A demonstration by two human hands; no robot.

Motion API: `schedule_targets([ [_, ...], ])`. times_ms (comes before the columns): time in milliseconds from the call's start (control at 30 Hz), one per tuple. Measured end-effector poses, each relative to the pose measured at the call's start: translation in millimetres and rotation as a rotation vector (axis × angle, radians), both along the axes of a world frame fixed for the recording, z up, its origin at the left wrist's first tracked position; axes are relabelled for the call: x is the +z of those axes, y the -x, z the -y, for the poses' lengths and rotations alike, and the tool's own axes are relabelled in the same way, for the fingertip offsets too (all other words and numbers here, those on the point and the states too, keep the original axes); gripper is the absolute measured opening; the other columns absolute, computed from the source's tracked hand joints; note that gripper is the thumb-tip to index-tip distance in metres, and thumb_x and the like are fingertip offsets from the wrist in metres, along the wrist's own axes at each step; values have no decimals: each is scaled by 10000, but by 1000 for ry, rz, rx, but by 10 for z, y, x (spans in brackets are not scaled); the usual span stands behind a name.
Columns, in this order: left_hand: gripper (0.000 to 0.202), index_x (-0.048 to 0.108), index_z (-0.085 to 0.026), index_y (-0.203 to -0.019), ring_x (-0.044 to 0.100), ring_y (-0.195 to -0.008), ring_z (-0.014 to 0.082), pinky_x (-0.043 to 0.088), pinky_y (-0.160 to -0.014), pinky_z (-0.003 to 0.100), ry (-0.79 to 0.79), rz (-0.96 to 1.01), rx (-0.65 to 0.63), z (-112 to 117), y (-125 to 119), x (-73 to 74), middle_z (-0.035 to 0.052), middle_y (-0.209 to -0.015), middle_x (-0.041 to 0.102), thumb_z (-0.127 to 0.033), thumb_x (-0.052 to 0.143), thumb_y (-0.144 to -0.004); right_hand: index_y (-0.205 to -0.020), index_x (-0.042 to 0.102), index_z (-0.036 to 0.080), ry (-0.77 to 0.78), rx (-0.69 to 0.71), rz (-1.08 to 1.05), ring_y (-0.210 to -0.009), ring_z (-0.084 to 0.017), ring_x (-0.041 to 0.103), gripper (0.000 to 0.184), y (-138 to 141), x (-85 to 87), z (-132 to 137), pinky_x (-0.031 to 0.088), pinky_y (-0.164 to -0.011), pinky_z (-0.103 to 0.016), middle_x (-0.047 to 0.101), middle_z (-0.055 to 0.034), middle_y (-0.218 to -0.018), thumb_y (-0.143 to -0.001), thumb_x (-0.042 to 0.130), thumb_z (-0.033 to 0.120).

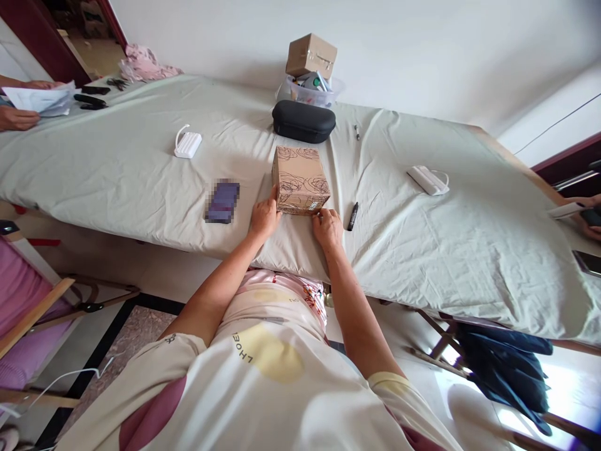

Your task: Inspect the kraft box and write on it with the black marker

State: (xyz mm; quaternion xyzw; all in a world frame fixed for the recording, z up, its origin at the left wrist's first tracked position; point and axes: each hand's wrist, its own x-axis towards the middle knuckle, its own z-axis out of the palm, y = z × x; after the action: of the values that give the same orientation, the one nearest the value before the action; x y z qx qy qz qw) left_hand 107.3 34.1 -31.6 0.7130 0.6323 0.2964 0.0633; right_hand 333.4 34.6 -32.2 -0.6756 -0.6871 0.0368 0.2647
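Observation:
A small brown cardboard box (299, 178) with drawn swirls stands on the cloth-covered table (141, 181) in front of me. My left hand (264, 216) rests against its near left corner, fingers curled on the box's side. My right hand (328, 227) touches its near right bottom edge, fingers bent against it. Both hands hold the box between them on the table. A black marker (352, 216) lies just right of my right hand.
A blurred phone (222, 201), a white power bank (188, 144), a black case (303, 121), a second white device (428, 180), and a tub with a box on it (311, 75) lie around. Other people's hands appear at far left (19, 118) and far right (589, 219).

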Motion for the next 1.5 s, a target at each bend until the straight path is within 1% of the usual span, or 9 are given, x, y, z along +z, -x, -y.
schedule_targets([
  [267,616,494,-81,-1578,754,-1239,326,541,-1120,406,40,6,47,25,-2,76,202,-1236,792,-211,707,-1015,-998,670,227,19,31,-75,-1061,-313,664,188,-43,-23,-8,544,-959,-442,722,-131,-1087,-947,618,400],
  [400,784,510,-52,-1543,725,-1282,370,532,-1115,433,29,-23,85,102,-62,167,246,-1300,763,-386,864,-928,-1038,610,214,21,-27,-9,-1126,-358,649,445,80,-29,24,533,-969,-469,698,-166,-1158,-872,758,600],
  [500,838,538,-43,-1504,702,-1309,401,521,-1117,460,18,-15,124,147,-103,212,270,-1345,741,-510,879,-897,-1097,565,196,8,-88,-7,-1152,-392,639,665,200,-41,43,522,-987,-506,687,-197,-1179,-783,816,726],
  [600,888,527,-44,-1510,677,-1356,414,518,-1126,466,0,16,147,149,-119,216,295,-1424,698,-584,862,-889,-1110,530,197,-5,-122,-56,-1138,-406,644,728,267,-61,37,515,-981,-532,684,-202,-1158,-759,813,768],
  [833,887,476,-62,-1548,681,-1377,401,557,-1141,447,-18,119,136,46,-63,84,302,-1498,654,-471,898,-884,-986,477,257,6,-35,-152,-953,-294,655,481,186,-96,-4,523,-854,-422,696,-104,-1050,-824,801,574],
  [1000,668,480,-156,-1547,663,-1426,331,557,-1187,417,-104,229,71,-31,11,-71,231,-1558,639,-393,774,-995,-919,466,270,-80,52,-225,-820,-220,610,288,118,-86,-10,498,-778,-355,693,-49,-966,-877,697,437],
  [1100,615,482,-161,-1523,685,-1397,324,576,-1158,413,-80,255,106,-63,35,-118,221,-1523,671,-370,743,-1007,-902,477,265,-94,104,-214,-828,-212,609,205,115,-51,14,490,-784,-339,699,-53,-944,-904,633,397],
  [1300,742,387,-78,-1567,641,-1452,368,531,-1212,462,-63,264,147,-110,27,-132,303,-1607,564,-398,702,-976,-868,513,258,-65,269,-171,-808,-208,596,232,151,15,90,461,-747,-310,700,-58,-886,-978,558,458],
  [1500,868,308,-37,-1622,529,-1553,397,460,-1274,526,-84,242,121,-81,17,-92,332,-1662,482,-446,680,-953,-878,544,250,-66,273,-149,-791,-215,603,216,188,36,107,437,-735,-311,696,-68,-875,-1001,515,424],
])
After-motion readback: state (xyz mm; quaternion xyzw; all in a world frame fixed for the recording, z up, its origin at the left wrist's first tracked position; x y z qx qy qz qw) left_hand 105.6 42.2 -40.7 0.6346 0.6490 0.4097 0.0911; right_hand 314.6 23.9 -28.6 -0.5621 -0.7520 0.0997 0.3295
